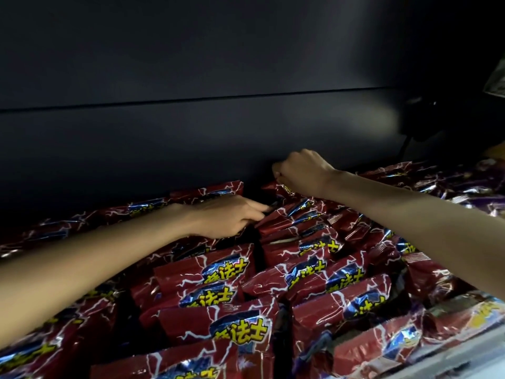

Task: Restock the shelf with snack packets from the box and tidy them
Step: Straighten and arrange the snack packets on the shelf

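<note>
Tidying now: the right hand [303, 170] pinches a rear red packet [284, 188] in curled fingers, the left hand [229, 214] presses flat, fingers together, and squaring the row comes next.

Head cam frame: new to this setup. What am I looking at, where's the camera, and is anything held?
There is no machine here. A person wears one wide-angle camera on the head, which looks forward and down, so both bare arms reach in from the bottom edge.

The surface is a dark shelf with a dark back panel, packed with shiny red foil snack packets with yellow lettering. Purple packets lie at the far right.

The left hand lies flat on the packets, fingers extended toward a dark gap between rows. The right hand is closed, pinching the top edge of a red packet at the back row. The box is out of view.
</note>
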The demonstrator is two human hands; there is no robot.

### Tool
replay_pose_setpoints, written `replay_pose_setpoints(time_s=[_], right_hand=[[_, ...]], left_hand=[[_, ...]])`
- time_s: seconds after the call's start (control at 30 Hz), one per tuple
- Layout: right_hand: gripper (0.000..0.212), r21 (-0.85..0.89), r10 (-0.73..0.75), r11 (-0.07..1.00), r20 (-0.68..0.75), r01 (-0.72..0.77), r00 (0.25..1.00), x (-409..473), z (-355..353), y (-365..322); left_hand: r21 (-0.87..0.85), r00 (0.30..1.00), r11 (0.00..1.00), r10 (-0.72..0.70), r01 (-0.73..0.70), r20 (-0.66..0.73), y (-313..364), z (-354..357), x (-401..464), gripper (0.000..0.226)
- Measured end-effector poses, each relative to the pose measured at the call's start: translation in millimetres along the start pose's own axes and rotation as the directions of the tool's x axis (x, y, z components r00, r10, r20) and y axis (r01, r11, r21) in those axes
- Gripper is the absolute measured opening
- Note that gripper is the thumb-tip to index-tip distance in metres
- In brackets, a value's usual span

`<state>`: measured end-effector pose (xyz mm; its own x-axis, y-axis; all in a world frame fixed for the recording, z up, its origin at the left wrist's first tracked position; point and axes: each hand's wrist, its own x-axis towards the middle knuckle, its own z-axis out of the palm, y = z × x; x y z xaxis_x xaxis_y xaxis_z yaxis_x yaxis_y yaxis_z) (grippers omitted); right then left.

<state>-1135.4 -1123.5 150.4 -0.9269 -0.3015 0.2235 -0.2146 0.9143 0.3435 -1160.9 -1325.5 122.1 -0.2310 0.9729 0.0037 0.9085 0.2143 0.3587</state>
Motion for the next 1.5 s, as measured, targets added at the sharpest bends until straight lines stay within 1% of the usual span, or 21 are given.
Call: replay_pose_setpoints(time_s=[0.1, 0.2, 0.27, 0.33, 0.37, 0.4, 0.43, 0.47, 0.53, 0.63, 0.77, 0.9, 0.97, 1.03, 1.1, 1.17, 1.2, 1.3, 1.37, 1.4, 1.5], right_hand=[[0.023, -0.034, -0.048, 0.998, -0.035, 0.047, 0.998, -2, -5, -5], [0.026, -0.037, -0.002, 0.999, -0.101, -0.001, 0.995, -4, -14, -2], [0.019, -0.056, -0.018, 0.998, -0.218, 0.005, 0.976, -7, -15, -1], [0.008, -0.023, -0.010, 1.000, -0.395, 0.001, 0.919, -9, -10, 3], [0.008, 0.029, 0.025, 0.999, -0.444, -0.013, 0.896, -10, -10, 5], [0.011, 0.073, 0.054, 0.997, -0.448, -0.024, 0.892, -11, -12, 4], [0.014, 0.082, 0.057, 0.996, -0.438, -0.023, 0.897, -10, -12, 4], [0.017, 0.063, 0.046, 0.998, -0.376, -0.024, 0.925, -9, -13, 1], [0.021, 0.047, 0.027, 0.999, -0.181, -0.018, 0.983, -9, -10, -7], [0.022, 0.123, 0.039, 0.992, -0.006, -0.038, 0.999, -7, -1, -13], [0.018, 0.240, 0.038, 0.970, 0.037, -0.045, 0.999, 2, 5, -14], [0.015, 0.369, 0.009, 0.929, 0.036, -0.022, 0.999, 6, 4, -8], [0.018, 0.418, -0.030, 0.908, 0.028, 0.016, 0.999, 0, 1, 4], [0.019, 0.423, -0.011, 0.906, -0.009, 0.014, 1.000, -10, -4, 21], [0.018, 0.394, 0.043, 0.919, -0.041, -0.023, 0.998, -25, -9, 41], [0.019, 0.332, 0.096, 0.939, -0.015, -0.085, 0.995, -42, -11, 59], [0.020, 0.288, 0.117, 0.951, 0.012, -0.115, 0.993, -48, -11, 66], [0.023, 0.147, 0.187, 0.969, 0.086, -0.199, 0.979, -61, -5, 83], [0.024, 0.032, 0.241, 0.969, 0.088, -0.244, 0.967, -68, 0, 97], [0.025, -0.027, 0.266, 0.964, 0.092, -0.265, 0.959, -71, 3, 105], [0.031, -0.150, 0.312, 0.946, 0.171, -0.288, 0.935, -80, 13, 126]], left_hand=[[0.007, 1.000, 1.000, -0.006, 0.006, 0.027, -7, 3, -3, 0.049], [0.057, 0.998, 0.996, -0.065, 0.064, 0.023, -14, 5, -6, 0.051], [0.059, 0.995, 0.994, -0.096, 0.095, 0.006, -14, 6, -6, 0.051], [0.049, 0.996, 0.995, -0.084, 0.085, -0.014, -11, 6, -7, 0.052], [0.053, 0.997, 0.996, -0.071, 0.072, -0.020, -10, 6, -7, 0.052], [0.060, 0.998, 0.997, -0.056, 0.058, -0.025, -11, 7, -7, 0.053], [0.064, 0.998, 0.997, -0.052, 0.053, -0.023, -12, 8, -7, 0.053], [0.064, 0.998, 0.996, -0.055, 0.056, -0.016, -11, 8, -7, 0.053], [0.069, 0.997, 0.995, -0.075, 0.075, 0.002, -11, 7, -7, 0.051], [0.055, 0.996, 0.994, -0.092, 0.091, 0.017, -10, 6, -6, 0.047], [0.029, 0.995, 0.995, -0.101, 0.100, 0.027, -8, 3, -5, 0.045], [-0.006, 0.997, 0.997, -0.076, 0.077, 0.009, -3, 0, -3, 0.047], [0.002, 0.995, 0.995, -0.099, 0.099, -0.023, -4, 0, -1, 0.041], [0.006, 0.986, 0.990, -0.141, 0.142, -0.088, -6, -2, 1, 0.034], [0.005, 0.974, 0.988, -0.150, 0.153, -0.171, -4, -5, 7, 0.030], [0.018, 0.957, 0.984, -0.165, 0.175, -0.239, 0, -10, 16, 0.026], [0.040, 0.948, 0.977, -0.193, 0.209, -0.254, 3, -12, 22, 0.026], [0.164, 0.934, 0.934, -0.280, 0.319, -0.221, 14, -16, 44, 0.036], [0.299, 0.941, 0.896, -0.286, 0.330, -0.181, 21, -13, 57, 0.045], [0.338, 0.944, 0.882, -0.288, 0.328, -0.163, 24, -11, 62, 0.049], [0.366, 0.933, 0.858, -0.332, 0.361, -0.142, 30, -4, 74, 0.059]])
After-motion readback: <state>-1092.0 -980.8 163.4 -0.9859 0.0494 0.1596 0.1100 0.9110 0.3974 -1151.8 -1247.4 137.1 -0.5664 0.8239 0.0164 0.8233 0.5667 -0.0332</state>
